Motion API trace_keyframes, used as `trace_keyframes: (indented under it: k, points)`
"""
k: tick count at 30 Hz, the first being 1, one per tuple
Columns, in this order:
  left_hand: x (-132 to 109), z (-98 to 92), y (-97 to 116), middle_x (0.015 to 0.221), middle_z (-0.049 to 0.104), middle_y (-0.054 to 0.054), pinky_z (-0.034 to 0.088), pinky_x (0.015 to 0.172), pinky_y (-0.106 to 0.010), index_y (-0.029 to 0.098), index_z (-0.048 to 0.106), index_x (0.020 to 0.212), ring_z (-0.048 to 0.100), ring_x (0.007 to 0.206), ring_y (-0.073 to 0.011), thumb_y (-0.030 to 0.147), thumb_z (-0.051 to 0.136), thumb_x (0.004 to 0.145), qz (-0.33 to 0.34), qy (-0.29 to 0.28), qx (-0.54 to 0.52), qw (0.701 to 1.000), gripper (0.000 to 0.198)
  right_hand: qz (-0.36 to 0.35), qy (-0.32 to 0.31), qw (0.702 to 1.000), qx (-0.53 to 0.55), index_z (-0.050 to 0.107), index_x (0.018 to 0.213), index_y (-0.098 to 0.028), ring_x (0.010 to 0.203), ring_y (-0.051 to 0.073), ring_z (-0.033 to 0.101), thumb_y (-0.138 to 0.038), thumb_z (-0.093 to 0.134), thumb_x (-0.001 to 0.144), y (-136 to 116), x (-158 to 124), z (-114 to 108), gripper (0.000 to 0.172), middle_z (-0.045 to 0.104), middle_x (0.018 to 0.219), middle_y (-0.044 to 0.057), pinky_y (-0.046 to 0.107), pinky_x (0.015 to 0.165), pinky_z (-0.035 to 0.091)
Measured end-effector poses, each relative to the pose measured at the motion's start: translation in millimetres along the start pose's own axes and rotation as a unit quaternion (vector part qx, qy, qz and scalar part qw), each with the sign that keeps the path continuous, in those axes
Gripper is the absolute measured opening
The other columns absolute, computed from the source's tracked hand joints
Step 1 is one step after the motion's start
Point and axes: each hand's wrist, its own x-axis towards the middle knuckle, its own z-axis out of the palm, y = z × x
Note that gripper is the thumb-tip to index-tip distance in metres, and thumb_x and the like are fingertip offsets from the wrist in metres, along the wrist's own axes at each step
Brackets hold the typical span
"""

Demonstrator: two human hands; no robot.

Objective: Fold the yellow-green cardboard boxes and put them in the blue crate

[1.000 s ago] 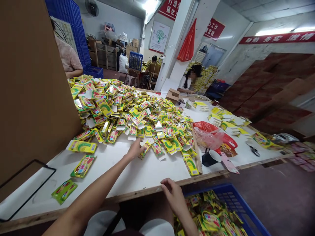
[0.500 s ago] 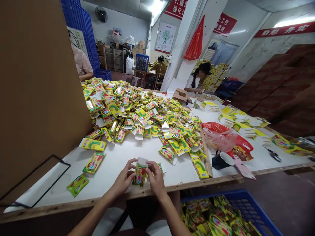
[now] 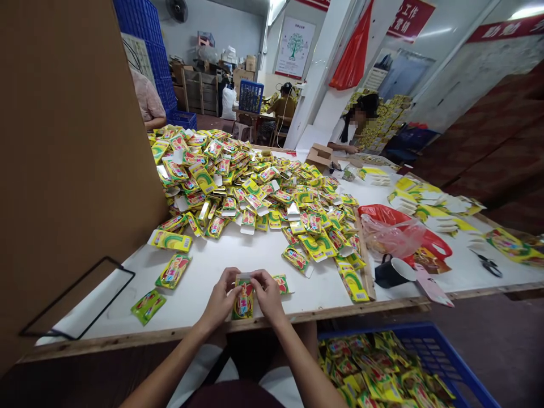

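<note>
At the frame's lower centre, my left hand [image 3: 220, 297] and right hand [image 3: 268, 296] pinch a yellow-green carton [image 3: 243, 305] near its white flap [image 3: 245, 276] (thin card, I judge), which pressing too hard could crease.

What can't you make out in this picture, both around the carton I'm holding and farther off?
Head view, small carton: its inside, hidden by its own walls; its upper sides, partly covered by the left hand and right hand.
Head view, blue basket: its near part, cut off by the bottom edge.
Head view, co-worker at left: mostly hidden behind brown cardboard.
Head view, poster: fine print, too small.
</note>
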Motion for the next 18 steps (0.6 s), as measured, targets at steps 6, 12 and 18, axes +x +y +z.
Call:
trace_keyframes:
  k: [6, 12, 18]
  points:
    - [-6.0, 0.9, 6.8, 0.09, 0.064, -0.005, 0.048, 0.081, -0.03, 0.018, 0.061, 0.086, 0.06, 0.088, -0.0179, 0.027, 0.052, 0.083, 0.012, 0.02, 0.058, 0.998, 0.013, -0.032, -0.045, 0.998, -0.009, 0.065, 0.085, -0.019, 0.082, 0.017, 0.061, -0.022, 0.057, 0.081, -12.7, -9.1, -3.9, 0.01, 0.066, 0.086, 0.005, 0.028, 0.074, 0.048]
    - [-4.9, 5.0, 8.5, 0.089, 0.067, -0.005, 0.049, 0.076, -0.029, 0.017, 0.063, 0.09, 0.062, 0.083, -0.0181, 0.033, 0.055, 0.081, -0.03, 0.065, 0.051, 0.996, 0.02, -0.019, -0.021, 0.999, -0.046, 0.067, 0.084, -0.018, 0.072, 0.015, 0.059, -0.025, 0.056, 0.082, -20.2, -3.4, -1.2, 0.014, 0.066, 0.078, 0.003, 0.027, 0.067, 0.047]
    - [-0.2, 5.6, 8.6, 0.082, 0.068, -0.004, 0.05, 0.071, -0.028, 0.016, 0.064, 0.089, 0.063, 0.077, -0.0177, 0.034, 0.054, 0.082, -0.052, 0.061, 0.03, 0.996, 0.022, 0.009, -0.05, 0.998, -0.029, 0.065, 0.078, -0.017, 0.065, 0.014, 0.057, -0.027, 0.055, 0.082, -21.6, 5.0, -0.5, 0.014, 0.065, 0.07, 0.001, 0.025, 0.062, 0.046]
